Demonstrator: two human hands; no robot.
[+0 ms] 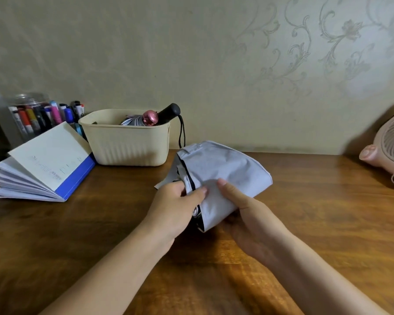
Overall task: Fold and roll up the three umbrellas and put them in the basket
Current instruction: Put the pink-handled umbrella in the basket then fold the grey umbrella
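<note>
A pale grey-blue umbrella (pixel 223 169), collapsed with its cloth loosely bunched, is held above the middle of the wooden table. My left hand (pixel 175 208) grips its left side, fingers tucked into the dark-edged folds. My right hand (pixel 248 214) holds it from the right and below, thumb pressed on the cloth. The cream basket (pixel 127 144) stands at the back left against the wall. Inside lie two rolled umbrellas: one with a pink handle (pixel 150 118), one with a black handle (pixel 170 112) whose wrist cord hangs over the rim.
An open book with a blue cover (pixel 46 164) lies left of the basket. A clear jar of markers (pixel 39 114) stands behind it. A pink desk fan (pixel 389 148) sits at the right edge. The wall runs close behind the table (pixel 328 212).
</note>
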